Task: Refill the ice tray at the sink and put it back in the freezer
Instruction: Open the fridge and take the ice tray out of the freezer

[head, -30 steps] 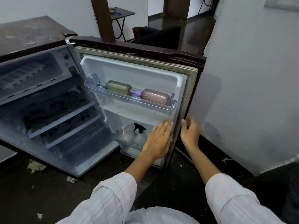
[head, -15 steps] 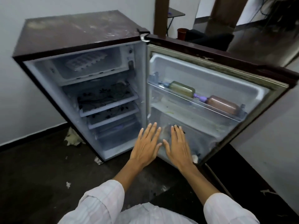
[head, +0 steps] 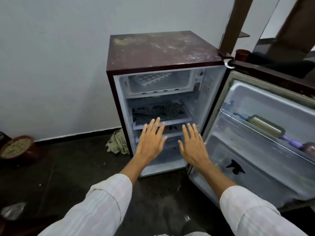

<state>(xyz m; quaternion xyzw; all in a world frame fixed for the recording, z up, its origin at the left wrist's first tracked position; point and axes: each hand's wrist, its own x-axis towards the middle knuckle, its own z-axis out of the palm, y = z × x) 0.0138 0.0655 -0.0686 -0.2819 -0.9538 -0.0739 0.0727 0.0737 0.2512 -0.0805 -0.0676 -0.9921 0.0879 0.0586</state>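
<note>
Before the open fridge [head: 162, 50], left hand [head: 150, 142] and right hand [head: 193, 147] hover, fingers [head: 156, 124] spread; ice tray [head: 150, 79] in freezer [head: 181, 82]

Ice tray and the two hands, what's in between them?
In the head view, the freezer box's floor and a patterned shelf sit between the ice tray and the left hand and right hand.

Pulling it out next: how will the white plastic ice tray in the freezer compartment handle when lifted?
The white plastic ice tray looks thin and long, so probably light and apt to twist if held by one end. It lies askew in the freezer compartment, so it should slide out easily. Its fill is unclear.
</note>
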